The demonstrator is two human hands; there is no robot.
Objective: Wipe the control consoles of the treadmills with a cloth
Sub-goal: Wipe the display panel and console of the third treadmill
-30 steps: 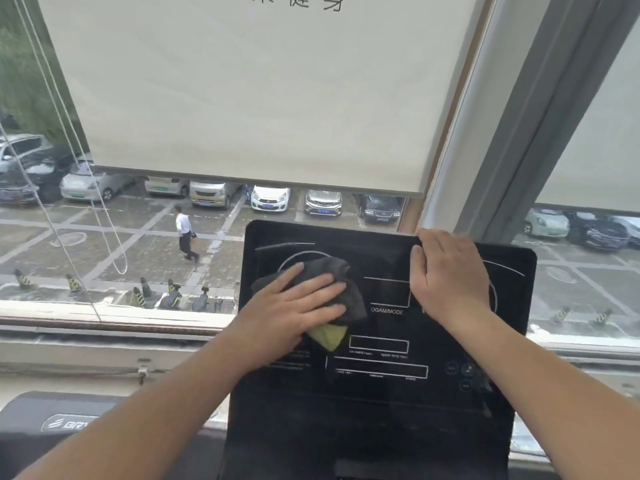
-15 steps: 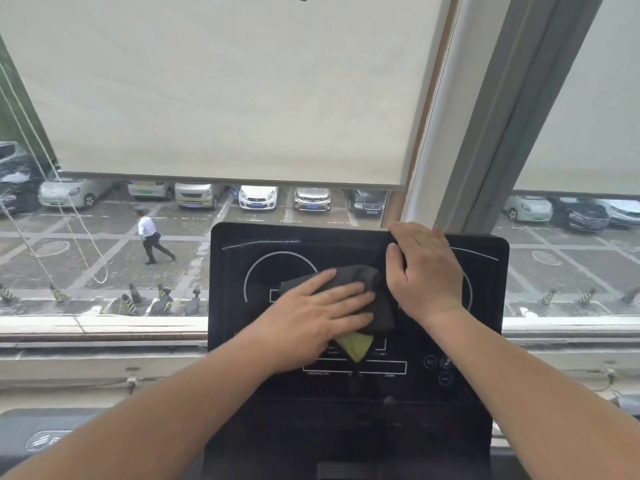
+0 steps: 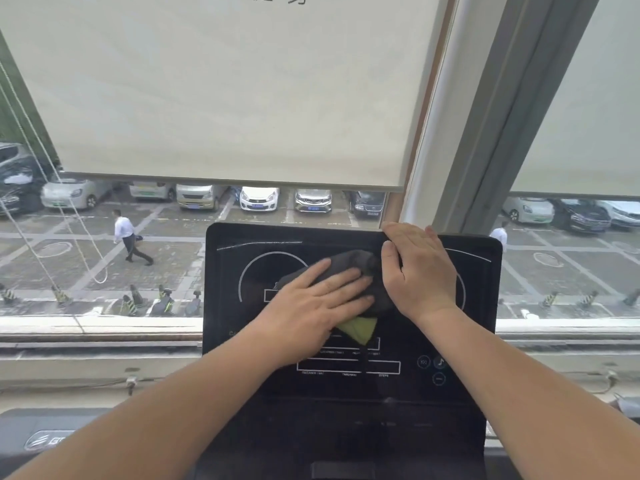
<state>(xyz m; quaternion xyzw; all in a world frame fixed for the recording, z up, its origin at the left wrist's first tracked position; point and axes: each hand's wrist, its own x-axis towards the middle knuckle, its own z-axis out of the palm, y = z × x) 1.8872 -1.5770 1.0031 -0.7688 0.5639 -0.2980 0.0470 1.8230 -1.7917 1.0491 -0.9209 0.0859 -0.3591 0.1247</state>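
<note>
Near the top edge of the glossy black treadmill console (image 3: 478, 341), a dark grey cloth with a yellow-green corner (image 3: 353, 261) is pressed flat by the left hand (image 3: 318, 306), fingers straight and slightly spread. The right hand (image 3: 419, 271), fingers together, is rested on that edge. Right and lower areas are judged unwiped.

Black glossy treadmill control console (image 3: 464, 344), white line markings, carrying one cloth.
A crumpled dark grey cloth (image 3: 349, 259) with a yellow-green corner lies just toward 12 o'clock of centre; the right hand (image 3: 415, 271) rests at 12 o'clock on the top edge, touching it.
</note>
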